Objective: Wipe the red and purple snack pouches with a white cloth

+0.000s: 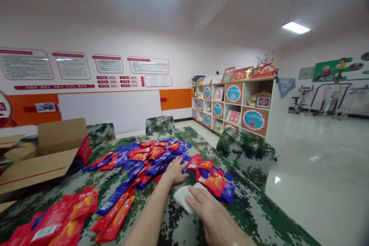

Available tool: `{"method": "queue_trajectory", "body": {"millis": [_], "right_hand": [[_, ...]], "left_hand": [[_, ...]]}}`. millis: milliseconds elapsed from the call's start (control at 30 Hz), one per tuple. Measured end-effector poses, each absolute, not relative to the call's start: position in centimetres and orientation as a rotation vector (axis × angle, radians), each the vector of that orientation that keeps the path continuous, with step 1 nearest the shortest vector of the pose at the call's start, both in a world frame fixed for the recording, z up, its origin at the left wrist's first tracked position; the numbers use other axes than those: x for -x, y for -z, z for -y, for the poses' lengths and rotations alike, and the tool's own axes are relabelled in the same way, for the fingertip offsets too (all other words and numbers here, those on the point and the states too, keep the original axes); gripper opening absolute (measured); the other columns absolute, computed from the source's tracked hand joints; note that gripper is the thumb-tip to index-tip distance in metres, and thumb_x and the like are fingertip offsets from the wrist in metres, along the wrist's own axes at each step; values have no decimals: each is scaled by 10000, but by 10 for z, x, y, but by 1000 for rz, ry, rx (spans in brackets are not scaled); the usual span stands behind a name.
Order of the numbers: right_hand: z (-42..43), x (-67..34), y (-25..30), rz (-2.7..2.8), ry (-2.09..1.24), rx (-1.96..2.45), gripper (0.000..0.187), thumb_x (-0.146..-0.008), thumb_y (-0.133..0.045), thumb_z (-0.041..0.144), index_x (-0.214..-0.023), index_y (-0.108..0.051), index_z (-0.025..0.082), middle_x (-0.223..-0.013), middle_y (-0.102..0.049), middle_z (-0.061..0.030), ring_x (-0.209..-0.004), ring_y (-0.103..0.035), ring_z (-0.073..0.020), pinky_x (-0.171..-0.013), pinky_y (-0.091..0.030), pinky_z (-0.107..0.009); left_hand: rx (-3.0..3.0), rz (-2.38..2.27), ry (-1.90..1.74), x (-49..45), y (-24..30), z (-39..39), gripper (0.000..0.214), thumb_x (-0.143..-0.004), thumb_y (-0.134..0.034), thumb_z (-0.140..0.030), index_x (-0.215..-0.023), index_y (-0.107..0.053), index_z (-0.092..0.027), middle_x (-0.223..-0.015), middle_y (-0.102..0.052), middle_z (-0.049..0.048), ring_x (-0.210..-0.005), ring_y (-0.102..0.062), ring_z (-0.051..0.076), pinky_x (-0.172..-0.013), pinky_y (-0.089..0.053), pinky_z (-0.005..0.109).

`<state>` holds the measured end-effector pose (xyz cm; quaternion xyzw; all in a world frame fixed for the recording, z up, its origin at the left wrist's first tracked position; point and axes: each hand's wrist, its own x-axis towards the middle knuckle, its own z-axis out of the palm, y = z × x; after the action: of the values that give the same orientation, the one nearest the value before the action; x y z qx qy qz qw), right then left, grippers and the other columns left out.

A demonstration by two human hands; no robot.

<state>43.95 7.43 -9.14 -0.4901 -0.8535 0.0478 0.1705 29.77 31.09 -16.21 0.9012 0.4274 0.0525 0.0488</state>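
My left hand [176,170] reaches across the table with its fingers spread, touching the near edge of a big pile of blue and red packets [157,153]. Closer to me, my right hand [207,205] has its fingers on a folded white cloth [183,198] and presses it against the camouflage tablecloth [178,225]. Just beyond the cloth lies a smaller heap of red and blue packets [216,182]. Part of the cloth is hidden under my right fingers.
Open cardboard box [62,134] stands on the table's left side. More red packets [63,219] lie front left, with a few long packets [115,215] beside them. Camouflage-covered chairs [245,148] flank the table. Shelving [230,102] stands behind, and exercise machines [330,100] far right.
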Motion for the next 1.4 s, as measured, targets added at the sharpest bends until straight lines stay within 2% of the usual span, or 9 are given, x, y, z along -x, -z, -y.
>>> {"method": "queue_trajectory", "body": {"millis": [133, 300, 567, 767, 967, 1167, 1267, 1400], "right_hand": [[-79, -424, 83, 2389, -219, 1524, 654, -680, -429, 31, -1314, -477, 184, -1412, -406, -116, -1278, -382, -270, -1083, -285, -416], [-76, -409, 110, 2390, -321, 1590, 608, -713, -424, 30, -1299, -494, 175, -1389, -426, -153, -1271, -395, -272, -1055, -324, -395], [-73, -407, 132, 2340, -185, 1521, 551, -762, -403, 54, -1281, -516, 202, -1355, -471, -144, -1238, -439, -260, -1031, -347, -420], [-73, -392, 125, 2277, -68, 1438, 567, -752, -368, 39, -1270, -527, 204, -1337, -494, -118, -1217, -458, -236, -1023, -355, -418], [-77, -353, 128, 2314, -62, 1397, 578, -735, -376, 7, -1278, -510, 153, -1333, -479, -148, -1217, -432, -236, -1031, -315, -381], [-72, -327, 143, 2380, -79, 1434, 569, -726, -376, -18, -1254, -523, 132, -1295, -496, -153, -1201, -432, -232, -1009, -324, -345], [-71, -329, 146, 2395, -76, 1449, 575, -725, -380, -16, -1266, -515, 124, -1311, -483, -163, -1208, -432, -242, -1012, -323, -350], [-57, -334, 137, 2352, -53, 1453, 596, -733, -350, -14, -1289, -496, 144, -1324, -479, -144, -1213, -437, -233, -1023, -319, -357]], "left_hand": [[-2793, -1392, -205, -292, 169, -297, 621, -795, -424, -467, -1378, -346, -268, -1468, -276, 81, -1368, -150, 291, -1055, -196, 518], [-2837, -1327, -288, -267, 167, -261, 590, -809, -406, -446, -1373, -347, -286, -1447, -314, 83, -1344, -214, 295, -1027, -246, 518], [-2761, -1251, -284, -205, 153, -191, 573, -815, -435, -412, -1372, -334, -329, -1445, -320, 49, -1326, -255, 279, -1025, -268, 515], [-2684, -1310, -267, -163, 150, -127, 590, -829, -438, -453, -1389, -304, -320, -1483, -242, 54, -1344, -203, 305, -1036, -242, 534], [-2590, -1536, -338, -151, 158, -66, 615, -828, -436, -479, -1385, -317, -250, -1463, -262, 106, -1342, -171, 338, -1030, -211, 564], [-2523, -1639, -501, -145, 147, -32, 595, -834, -463, -480, -1361, -359, -224, -1455, -275, 103, -1358, -150, 312, -1090, -129, 508], [-2506, -1614, -610, -127, 137, -14, 711, -803, -520, -483, -1413, -253, -236, -1487, -208, 74, -1382, -73, 288, -1118, -96, 466], [-2442, -1605, -475, -93, 139, 21, 872, -740, -598, -489, -1443, -172, -199, -1509, -150, 99, -1387, -68, 287, -1122, -153, 434]]}}
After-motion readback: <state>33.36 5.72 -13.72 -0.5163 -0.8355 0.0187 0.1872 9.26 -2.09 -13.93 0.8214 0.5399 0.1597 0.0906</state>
